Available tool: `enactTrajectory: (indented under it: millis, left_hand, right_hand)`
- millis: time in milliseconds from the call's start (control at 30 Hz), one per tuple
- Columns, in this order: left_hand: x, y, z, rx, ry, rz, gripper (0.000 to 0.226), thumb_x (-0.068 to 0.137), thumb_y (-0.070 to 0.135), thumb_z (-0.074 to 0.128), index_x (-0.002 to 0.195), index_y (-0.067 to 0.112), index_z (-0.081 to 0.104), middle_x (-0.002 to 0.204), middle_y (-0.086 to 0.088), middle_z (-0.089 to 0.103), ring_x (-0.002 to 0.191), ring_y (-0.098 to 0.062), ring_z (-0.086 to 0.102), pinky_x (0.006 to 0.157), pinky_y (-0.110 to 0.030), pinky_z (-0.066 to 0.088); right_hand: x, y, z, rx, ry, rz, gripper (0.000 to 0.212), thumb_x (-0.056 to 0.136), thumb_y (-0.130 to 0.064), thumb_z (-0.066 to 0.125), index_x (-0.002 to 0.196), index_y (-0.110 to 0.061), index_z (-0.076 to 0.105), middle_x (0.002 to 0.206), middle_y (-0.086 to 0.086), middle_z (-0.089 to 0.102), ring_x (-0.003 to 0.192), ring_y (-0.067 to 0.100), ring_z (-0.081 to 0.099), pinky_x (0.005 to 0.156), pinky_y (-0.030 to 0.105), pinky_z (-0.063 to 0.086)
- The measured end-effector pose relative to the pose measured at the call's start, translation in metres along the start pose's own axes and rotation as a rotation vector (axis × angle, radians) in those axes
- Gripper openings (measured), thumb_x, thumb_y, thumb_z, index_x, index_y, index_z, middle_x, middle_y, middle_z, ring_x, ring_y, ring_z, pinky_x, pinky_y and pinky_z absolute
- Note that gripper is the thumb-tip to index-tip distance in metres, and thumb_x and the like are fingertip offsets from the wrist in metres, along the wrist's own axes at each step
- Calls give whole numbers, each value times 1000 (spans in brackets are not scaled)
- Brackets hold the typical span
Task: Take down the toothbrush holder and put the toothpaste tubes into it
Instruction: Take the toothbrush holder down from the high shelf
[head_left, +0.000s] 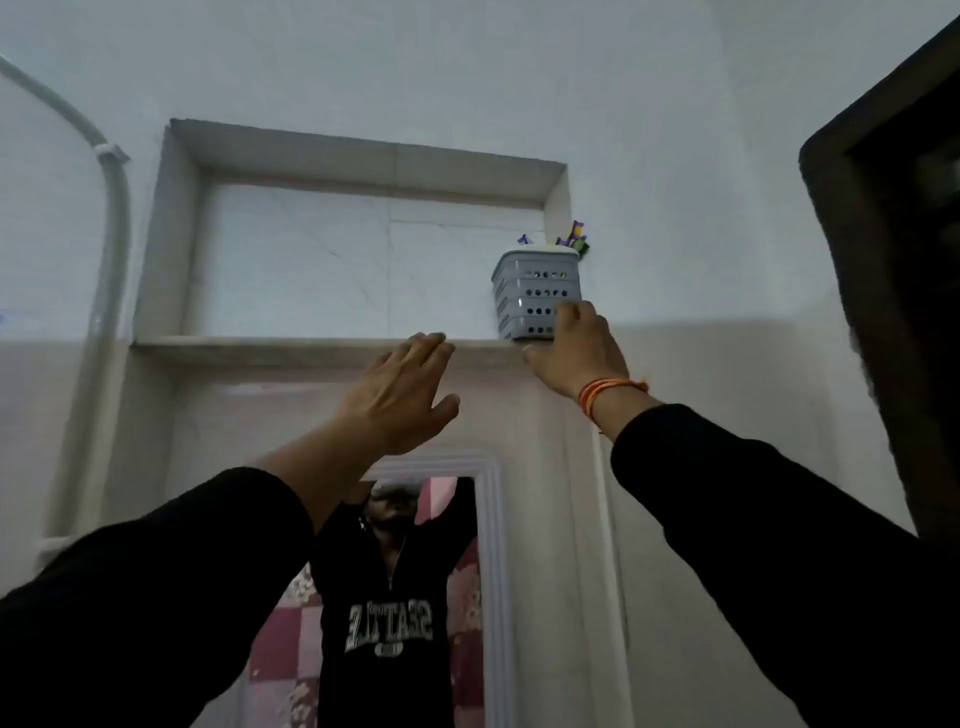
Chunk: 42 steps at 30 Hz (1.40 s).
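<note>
Black sleeves (156, 582); right hand (576, 353) touches perforated grey plastic holder (535, 291).

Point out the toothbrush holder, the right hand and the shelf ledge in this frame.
toothbrush holder (535, 291): head view, on its perforated front wall.
right hand (579, 353): head view, on the back of the hand.
shelf ledge (291, 344): head view, on its bare front edge.

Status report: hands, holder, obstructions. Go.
Right hand reaching the toothbrush holder, fingers at its lower front, not closed. Left hand open, empty, below the niche ledge. Holder upright at ledge's right end. Nothing blocking.
</note>
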<state>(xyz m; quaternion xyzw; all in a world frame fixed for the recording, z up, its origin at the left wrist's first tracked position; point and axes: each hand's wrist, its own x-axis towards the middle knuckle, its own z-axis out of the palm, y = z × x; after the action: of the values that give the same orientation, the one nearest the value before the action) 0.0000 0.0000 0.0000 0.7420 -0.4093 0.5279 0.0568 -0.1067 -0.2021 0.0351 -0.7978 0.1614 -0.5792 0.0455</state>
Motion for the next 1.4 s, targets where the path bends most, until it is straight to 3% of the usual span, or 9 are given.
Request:
enactTrajectory:
  millis: [200,433,533,700,800,967,1100,1300,1400]
  left_hand:
    - [20,-6,58,68,3,-90,86,96,60,31,162,14,2,171,-1,-4,158,-18,-5,127,-45,14]
    - [20,-13,76,98,121,-71,96,89,68,32,162,12,6,171,-3,3,158,-18,-1,126,-43,19]
    - [20,-15,73,81,123,-60,96,88,67,36,162,13,7,171,-2,3,158,-17,0,125,-39,17]
    - [21,-19,71,26,114,-56,98,85,67,38,162,16,6,171,1,1,157,-14,-3,124,-38,19]
    - [20,-20,72,-8,98,-60,99,84,67,39,162,18,3,171,4,-2,157,-13,-6,124,-39,20]
    - [18,-21,66,-89,54,-50,97,85,64,43,162,20,3,170,7,-5,156,-10,-10,122,-38,23]
    - [17,-24,51,-200,-65,-46,93,91,57,48,162,23,0,169,12,-10,155,-6,-14,122,-41,21]
    - [-24,-17,50,-394,-104,-87,75,97,44,54,160,25,18,167,2,20,150,-23,30,116,-39,32]
    - [-69,-11,64,-457,-229,-143,64,96,41,58,154,25,35,160,1,35,138,-22,46,111,-40,41]
  right_hand:
    - [38,-9,50,-33,16,16,80,91,-59,54,156,-21,29,163,21,14,147,43,21,118,51,34]
    - [53,-20,61,-45,236,-26,72,86,-55,61,144,-16,43,152,20,31,130,41,41,101,47,48]
    - [70,-25,57,34,146,118,94,81,-61,68,152,-12,29,148,19,33,127,39,46,95,45,49]
    - [91,-37,61,232,59,330,139,61,-63,85,159,-4,6,147,22,38,128,37,50,105,44,44]
    - [93,-38,57,294,79,405,133,55,-62,87,153,-4,19,144,19,41,125,35,53,99,41,47]
    - [75,-43,31,399,150,379,116,54,-63,87,142,-11,32,134,11,44,107,28,56,71,33,42]
    - [52,-46,1,450,136,333,113,58,-61,86,143,-11,31,135,11,43,116,30,57,74,36,43]
    - [-18,-42,-19,505,51,274,119,51,-56,91,143,-9,32,141,13,42,128,30,50,102,42,50]
    - [-77,-38,-3,565,18,281,134,29,-68,86,140,-11,36,135,9,49,122,28,56,95,50,57]
